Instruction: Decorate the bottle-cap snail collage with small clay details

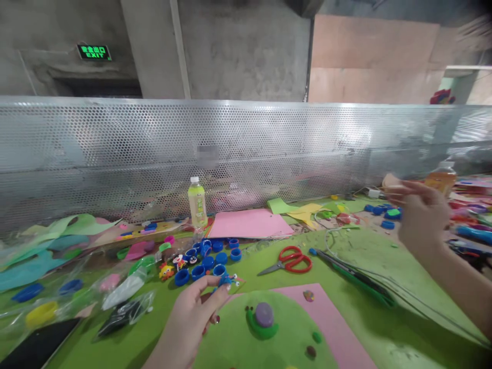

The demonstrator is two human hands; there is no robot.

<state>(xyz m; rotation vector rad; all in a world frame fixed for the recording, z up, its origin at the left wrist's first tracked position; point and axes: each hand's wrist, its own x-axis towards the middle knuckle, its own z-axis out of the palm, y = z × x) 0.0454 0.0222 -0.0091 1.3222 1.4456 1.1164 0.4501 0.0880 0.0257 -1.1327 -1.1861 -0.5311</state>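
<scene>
Beyond the left hand (200,305), a white-capped bottle (197,203) holds yellow-green liquid (192,200).

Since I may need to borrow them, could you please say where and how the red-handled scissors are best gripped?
Probably by the red loops of the scissors, pinched, coming from the right: they lie flat, with the blades pointing left.

One green snail (263,319), one blue figure (225,280) — one pair of scissors (283,264), two bottles (197,203), one exit sign (94,52)
</scene>
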